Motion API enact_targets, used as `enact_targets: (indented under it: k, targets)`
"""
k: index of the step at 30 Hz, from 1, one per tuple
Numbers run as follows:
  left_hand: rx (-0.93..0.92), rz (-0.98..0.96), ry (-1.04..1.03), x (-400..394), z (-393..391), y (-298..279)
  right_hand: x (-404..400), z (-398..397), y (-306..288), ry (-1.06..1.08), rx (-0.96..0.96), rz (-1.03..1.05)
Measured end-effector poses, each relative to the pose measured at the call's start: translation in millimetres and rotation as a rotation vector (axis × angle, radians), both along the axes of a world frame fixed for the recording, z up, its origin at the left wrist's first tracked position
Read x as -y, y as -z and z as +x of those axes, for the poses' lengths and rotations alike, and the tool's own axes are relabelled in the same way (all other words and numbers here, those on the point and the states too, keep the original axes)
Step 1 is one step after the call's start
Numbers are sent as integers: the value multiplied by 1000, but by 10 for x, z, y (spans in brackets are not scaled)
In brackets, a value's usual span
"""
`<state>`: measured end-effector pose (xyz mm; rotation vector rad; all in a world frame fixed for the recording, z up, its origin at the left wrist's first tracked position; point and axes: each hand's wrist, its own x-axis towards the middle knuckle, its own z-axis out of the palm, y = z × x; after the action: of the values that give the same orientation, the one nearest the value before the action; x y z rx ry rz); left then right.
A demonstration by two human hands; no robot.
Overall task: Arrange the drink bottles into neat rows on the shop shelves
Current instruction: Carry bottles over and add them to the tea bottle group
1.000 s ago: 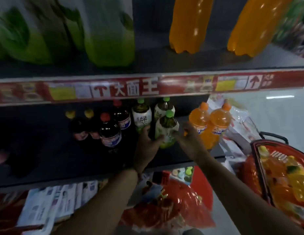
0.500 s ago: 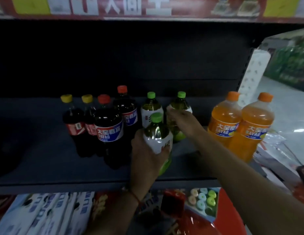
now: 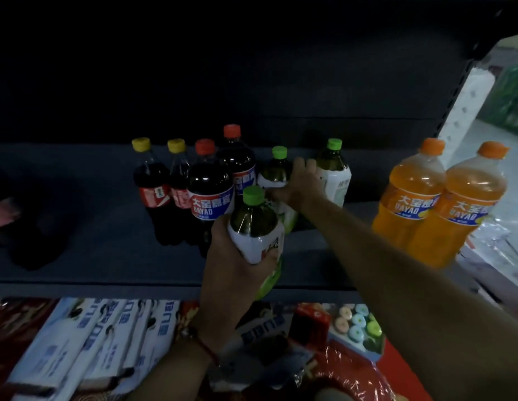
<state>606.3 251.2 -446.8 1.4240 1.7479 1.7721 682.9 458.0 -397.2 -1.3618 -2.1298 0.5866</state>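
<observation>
The left hand (image 3: 234,273) gripped a green-capped tea bottle (image 3: 256,227) around its white label, near the front edge of the dark shelf (image 3: 93,256). The bottle stood upright, and whether its bottom touched the shelf could not be seen.

The right hand (image 3: 299,183) reached farther back. Its fingers curled around a second green-capped tea bottle (image 3: 276,169), at about 1 o'clock from the first one. A third green-capped tea bottle (image 3: 334,172) stood just beside that hand, at its 3 o'clock.

At 9 o'clock from the held bottles stood two big dark cola bottles with red caps (image 3: 211,186). They were close together, one behind the other. Two small cola bottles with yellow caps (image 3: 153,180) stood just beside them, farther toward 9 o'clock.

At 3 o'clock, well apart from the green ones, two orange soda bottles (image 3: 442,204) stood side by side, touching.

Below the shelf lay white and blue boxes (image 3: 87,337) and red packets (image 3: 353,377).
</observation>
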Motion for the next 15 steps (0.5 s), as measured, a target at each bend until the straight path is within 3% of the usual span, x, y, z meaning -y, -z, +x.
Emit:
enact_targets:
  k: [3, 6, 12, 15]
  targets:
    - [12, -35, 29, 97, -95, 32, 191, 157, 121, -98, -263, -129]
    - [12, -128, 101, 299, -191, -8, 550, 451, 159, -144, -356, -153]
    - [204, -427, 108, 1052, -49, -621, 1586, 1208, -393, -68, -390, -369]
    - [163, -541, 161, 1462, 89, -1288, 2136, 1628, -1013, -112, -368, -584]
